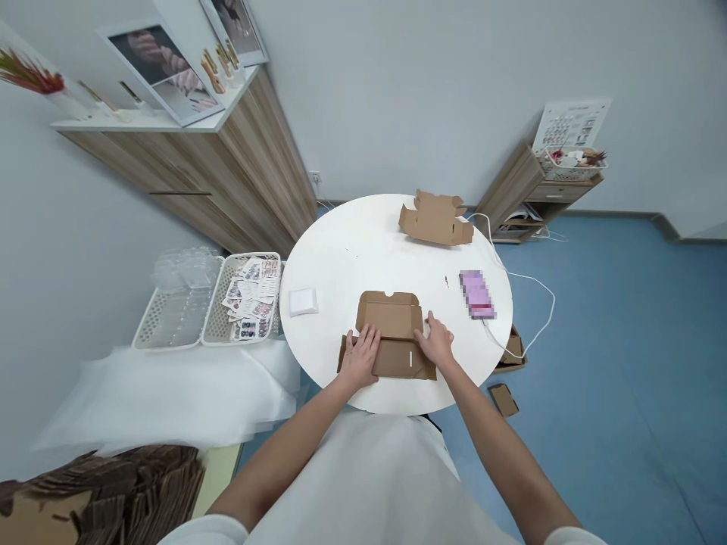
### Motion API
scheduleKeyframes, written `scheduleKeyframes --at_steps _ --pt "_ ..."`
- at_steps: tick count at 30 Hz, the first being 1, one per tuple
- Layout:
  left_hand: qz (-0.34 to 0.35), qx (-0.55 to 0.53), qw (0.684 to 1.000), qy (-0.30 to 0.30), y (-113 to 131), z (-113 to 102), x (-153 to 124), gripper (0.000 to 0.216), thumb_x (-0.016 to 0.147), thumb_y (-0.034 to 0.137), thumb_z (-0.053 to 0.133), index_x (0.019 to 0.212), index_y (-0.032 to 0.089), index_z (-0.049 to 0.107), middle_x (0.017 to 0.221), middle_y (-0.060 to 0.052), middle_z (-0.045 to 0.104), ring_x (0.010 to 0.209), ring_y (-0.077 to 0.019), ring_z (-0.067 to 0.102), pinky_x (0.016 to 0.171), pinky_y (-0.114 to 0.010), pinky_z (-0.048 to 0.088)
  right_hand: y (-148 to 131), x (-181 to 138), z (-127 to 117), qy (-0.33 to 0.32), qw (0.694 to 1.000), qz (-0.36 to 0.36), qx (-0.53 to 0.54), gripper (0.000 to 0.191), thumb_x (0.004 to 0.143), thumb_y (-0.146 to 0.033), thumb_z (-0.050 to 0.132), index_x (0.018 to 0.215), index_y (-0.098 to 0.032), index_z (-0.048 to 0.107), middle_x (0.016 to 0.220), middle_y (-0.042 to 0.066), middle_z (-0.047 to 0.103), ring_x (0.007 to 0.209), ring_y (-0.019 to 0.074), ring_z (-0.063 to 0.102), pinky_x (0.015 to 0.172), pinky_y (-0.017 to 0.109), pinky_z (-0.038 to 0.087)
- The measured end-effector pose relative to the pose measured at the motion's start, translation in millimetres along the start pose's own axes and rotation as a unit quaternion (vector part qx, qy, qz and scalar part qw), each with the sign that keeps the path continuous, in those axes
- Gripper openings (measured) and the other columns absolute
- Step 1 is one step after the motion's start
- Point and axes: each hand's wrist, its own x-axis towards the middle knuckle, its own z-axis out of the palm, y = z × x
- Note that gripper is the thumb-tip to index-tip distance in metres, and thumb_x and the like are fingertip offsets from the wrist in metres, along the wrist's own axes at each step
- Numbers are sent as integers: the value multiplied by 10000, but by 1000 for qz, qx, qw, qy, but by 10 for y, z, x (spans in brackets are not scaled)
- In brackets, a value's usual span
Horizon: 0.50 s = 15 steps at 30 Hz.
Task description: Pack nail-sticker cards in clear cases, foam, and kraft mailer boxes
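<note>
An unfolded brown cardboard box (391, 318) lies near the front edge of the round white table, its panels spread flat around a crease. My left hand (360, 359) rests on the left part of the box, fingers stretched out over the lower panel and the crease. At the right edge of the box is my right hand (436, 342), with its thumb at the cardboard and its index finger pointing away from me. Its fingers look apart, and the underside of the hand is hidden.
Another unfolded box (436, 219) lies at the table's far edge. A white packet (303, 301) is on the left, a blurred purple item (477, 294) on the right by a white cable (534, 277). Left of the table stand a basket of printed cards (224, 333) and stacked cardboard (141, 492).
</note>
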Motion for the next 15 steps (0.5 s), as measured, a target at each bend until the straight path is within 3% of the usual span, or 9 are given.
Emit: scheduleKeyframes --at_steps 2,4,6,11,13,15 --pt "4 0 1000 4 -14 20 -37 1056 502 479 647 1357 146 124 1421 -127 140 1298 -315 -57 1004 -533 -51 -47 -180 16 18 993 -87 -77 730 692 -472 481 1317 -172 254 1300 145 379 1191 305 313 917 467 219" --pt "8 -1 1000 9 -31 31 -66 1044 499 478 648 1353 148 146 1417 -129 157 1298 -313 -47 1002 -535 -58 -97 -365 76 -34 970 -196 -137 903 607 -528 561 1344 -178 175 1392 132 227 1268 312 154 970 487 111" --pt "7 -4 1000 14 -48 27 -84 1034 494 479 651 1349 154 168 1408 -131 188 1299 -314 -37 1000 -538 -63 -152 -511 177 -79 948 -247 -185 1044 517 -530 638 1355 -186 121 1406 119 194 1286 309 87 990 498 38" --pt "-9 -28 999 41 -107 21 -210 1077 444 512 675 1343 181 181 1413 -122 174 1296 -323 -65 1007 -530 -36 -289 -623 429 -66 952 -200 -223 1055 526 -407 679 1359 -173 74 1397 137 209 1285 295 108 994 523 3" --pt "-77 -63 992 72 -173 74 -332 1110 442 554 664 1349 190 138 1431 -127 84 1292 -338 -71 1001 -540 9 -324 -627 482 -62 958 -182 -213 1030 542 -379 673 1357 -178 77 1393 136 218 1282 292 123 992 530 6" --pt "-200 -127 966 99 -273 175 -479 1113 489 600 618 1354 168 69 1428 -165 40 1290 -360 -23 981 -554 97 -339 -637 516 -63 963 -171 -201 1000 556 -355 668 1354 -198 86 1395 127 213 1283 287 125 993 531 14"
